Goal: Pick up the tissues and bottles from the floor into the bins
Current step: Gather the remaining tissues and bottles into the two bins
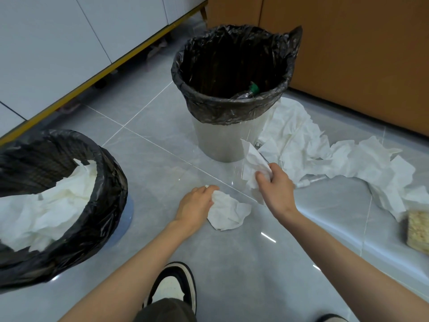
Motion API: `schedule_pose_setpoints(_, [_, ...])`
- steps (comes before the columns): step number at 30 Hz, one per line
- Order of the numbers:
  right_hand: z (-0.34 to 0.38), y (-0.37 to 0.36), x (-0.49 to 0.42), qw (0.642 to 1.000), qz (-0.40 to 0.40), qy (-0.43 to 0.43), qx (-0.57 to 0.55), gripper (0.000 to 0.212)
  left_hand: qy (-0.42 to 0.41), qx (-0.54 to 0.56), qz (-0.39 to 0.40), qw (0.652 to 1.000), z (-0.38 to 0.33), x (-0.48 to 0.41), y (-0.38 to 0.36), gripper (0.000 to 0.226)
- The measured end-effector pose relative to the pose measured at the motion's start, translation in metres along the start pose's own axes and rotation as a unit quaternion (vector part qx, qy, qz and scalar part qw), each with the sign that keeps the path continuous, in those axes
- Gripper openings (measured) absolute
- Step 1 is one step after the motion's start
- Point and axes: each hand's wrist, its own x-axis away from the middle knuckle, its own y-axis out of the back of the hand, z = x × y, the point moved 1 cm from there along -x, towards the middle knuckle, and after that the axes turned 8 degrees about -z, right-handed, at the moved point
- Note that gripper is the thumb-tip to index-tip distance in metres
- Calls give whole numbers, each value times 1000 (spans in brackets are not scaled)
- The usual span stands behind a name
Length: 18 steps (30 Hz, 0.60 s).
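Floor tissue [228, 213] is pinched at its crumpled edge by left grip [197, 205], raised tissue [254, 163] clenched in right grip [276, 189] near bin [220, 145] — both judged light, soft, tearable — best taken by bunched folds.

Glossy grey tiled floor [232, 252], white cabinets [58, 43], orange-brown wooden panels [348, 54]
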Motion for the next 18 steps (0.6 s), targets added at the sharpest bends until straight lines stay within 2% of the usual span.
schedule_pose_setpoints(3, [2,-4,-2,1000,0,-8,-11,25,-16,-74,105,992,3,-2,-2,53])
schedule_pose_setpoints(5, [2,-5,-1,1000,4,-11,-14,24,-16,-84,124,989,4,-2,-5,50])
schedule_pose_setpoints(8, [2,-6,1,1000,9,-14,-16,23,-35,-77,68,994,-1,1,-6,31])
schedule_pose_setpoints(11, [1,-6,2,1000,6,-24,-13,26,-37,-34,8,999,-1,4,-6,22])
schedule_pose_setpoints(14, [1,-6,2,999,4,-35,-10,21,-8,68,-79,995,2,8,0,17])
schedule_pose_setpoints(18, [7,-6,1,999,10,-38,-25,5,62,252,-156,953,-3,12,31,8])
